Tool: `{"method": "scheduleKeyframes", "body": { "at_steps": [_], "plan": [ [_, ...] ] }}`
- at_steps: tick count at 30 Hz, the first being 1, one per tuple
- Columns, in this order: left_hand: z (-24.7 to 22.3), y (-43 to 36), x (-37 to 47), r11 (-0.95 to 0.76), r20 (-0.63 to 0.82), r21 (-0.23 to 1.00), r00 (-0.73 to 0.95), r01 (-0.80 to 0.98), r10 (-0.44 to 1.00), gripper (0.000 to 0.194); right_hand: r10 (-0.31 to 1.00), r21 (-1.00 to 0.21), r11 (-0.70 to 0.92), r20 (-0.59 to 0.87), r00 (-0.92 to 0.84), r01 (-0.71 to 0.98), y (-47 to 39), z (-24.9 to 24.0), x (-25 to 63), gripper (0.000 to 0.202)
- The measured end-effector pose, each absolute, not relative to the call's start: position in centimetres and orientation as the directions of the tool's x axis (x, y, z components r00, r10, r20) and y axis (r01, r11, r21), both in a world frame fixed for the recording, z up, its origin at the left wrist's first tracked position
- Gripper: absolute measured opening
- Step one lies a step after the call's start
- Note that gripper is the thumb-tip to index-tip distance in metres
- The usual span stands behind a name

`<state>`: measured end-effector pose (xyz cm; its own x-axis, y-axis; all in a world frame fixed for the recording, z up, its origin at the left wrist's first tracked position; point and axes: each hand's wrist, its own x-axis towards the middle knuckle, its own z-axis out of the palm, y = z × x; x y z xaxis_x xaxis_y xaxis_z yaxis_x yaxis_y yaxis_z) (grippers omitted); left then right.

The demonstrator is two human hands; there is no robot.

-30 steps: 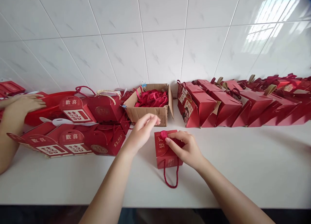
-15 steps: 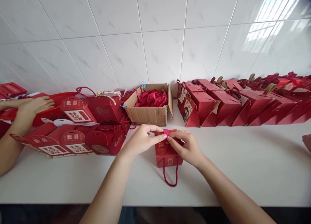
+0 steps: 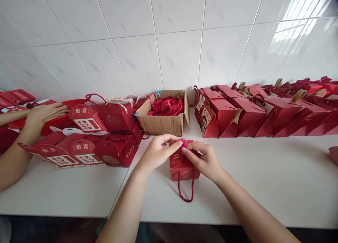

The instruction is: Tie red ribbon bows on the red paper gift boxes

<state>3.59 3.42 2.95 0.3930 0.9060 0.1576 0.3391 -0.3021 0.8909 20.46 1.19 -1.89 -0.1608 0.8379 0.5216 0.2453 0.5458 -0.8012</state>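
Observation:
Between both hands is a small crimson ribbon (image 3: 184, 143), bunched up just over the top of a red gift box (image 3: 182, 165). The fingertips of my left hand (image 3: 160, 151) pinch it from the left. From the other side, my right hand (image 3: 204, 158) grips it between thumb and forefinger. The box stands upright on the white table, its twisted red cord handle (image 3: 186, 200) hanging down toward me. My fingers partly cover the box's top, and the ribbon's full shape is hidden.
Behind stands a cardboard box (image 3: 160, 125) of red ribbons. Rows of red gift boxes line the right (image 3: 250, 116) and left (image 3: 116, 148). At far left another person's hand (image 3: 44, 113) reaches over a red tray (image 3: 71, 104); part of a hand shows at the right edge.
My view has shifted slightly left. Both hands stay at the ribbon, with their fingers moved only a little. The co-worker's hand at left has moved slightly.

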Motion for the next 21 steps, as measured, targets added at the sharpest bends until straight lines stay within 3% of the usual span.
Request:
{"method": "scheduleKeyframes", "body": {
  "at_steps": [11,14,18,21],
  "plan": [
    [2.0,3.2,3.0,-0.342,0.189,0.876,0.410,0.341,0.892,0.015,0.896,-0.870,0.430,0.443,0.003,0.242,1.0,-2.3,20.2,0.010],
    [1.9,3.1,3.3,-0.358,0.205,0.875,0.420,0.326,0.884,0.010,0.900,-0.886,0.417,0.433,0.043,0.204,1.0,-2.6,20.1,0.017],
    [1.1,3.3,3.6,-0.381,0.259,0.875,0.376,0.300,0.890,0.008,0.858,-0.811,0.475,0.513,0.023,0.343,0.9,-2.5,20.3,0.008],
    [0.7,3.4,3.7,-0.398,0.284,0.868,0.362,0.296,0.888,0.007,0.846,-0.736,0.501,0.527,-0.078,0.456,0.8,-2.0,20.8,0.015]
  ]
}}
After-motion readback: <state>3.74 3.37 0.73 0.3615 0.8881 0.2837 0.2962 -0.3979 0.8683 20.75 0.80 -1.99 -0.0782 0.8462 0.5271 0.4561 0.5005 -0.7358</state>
